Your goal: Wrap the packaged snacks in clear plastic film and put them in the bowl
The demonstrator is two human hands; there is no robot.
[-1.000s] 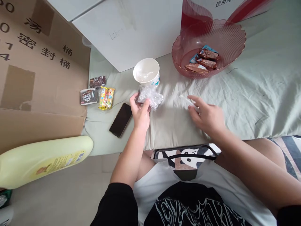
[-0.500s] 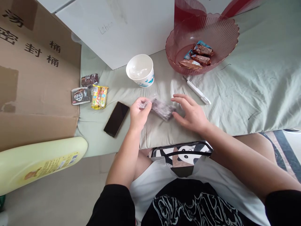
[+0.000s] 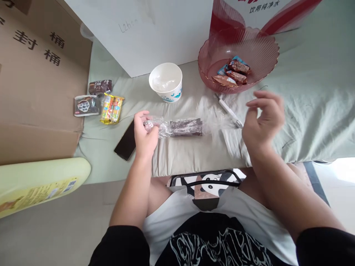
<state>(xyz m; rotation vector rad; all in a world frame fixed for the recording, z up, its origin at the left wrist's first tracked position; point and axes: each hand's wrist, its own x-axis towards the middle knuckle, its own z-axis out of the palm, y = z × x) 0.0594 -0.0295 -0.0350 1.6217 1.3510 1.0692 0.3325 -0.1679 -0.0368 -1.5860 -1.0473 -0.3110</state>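
My left hand [image 3: 144, 133] is closed on the left end of a clear plastic wrap [image 3: 164, 127]. Dark brown narrow packets [image 3: 186, 127] lie inside the wrap, flat on the cloth. From the packets the clear film stretches right towards the white pen-like cutter [image 3: 229, 111]. My right hand [image 3: 263, 120] is raised at the right, past the film's far end. Its fingers are loosely curled and slightly blurred, with a gap between thumb and forefinger and nothing visible between them. Partly under my left hand lies a black phone [image 3: 124, 142].
A white paper cup [image 3: 166, 83] stands behind the wrap. At the back right a pink ribbed bowl [image 3: 262, 62] holds several wrapped snacks [image 3: 237, 72]. Small snack packs [image 3: 111, 108] lie left, beside a cardboard box [image 3: 41, 92]. A white box [image 3: 144, 33] stands behind; a yellow bottle [image 3: 44, 184] is lower left.
The crumpled wrap with the packets is now unrolled and straight. My left hand has moved left with its end, over the phone. My right hand has swung right and up, away from the packets.
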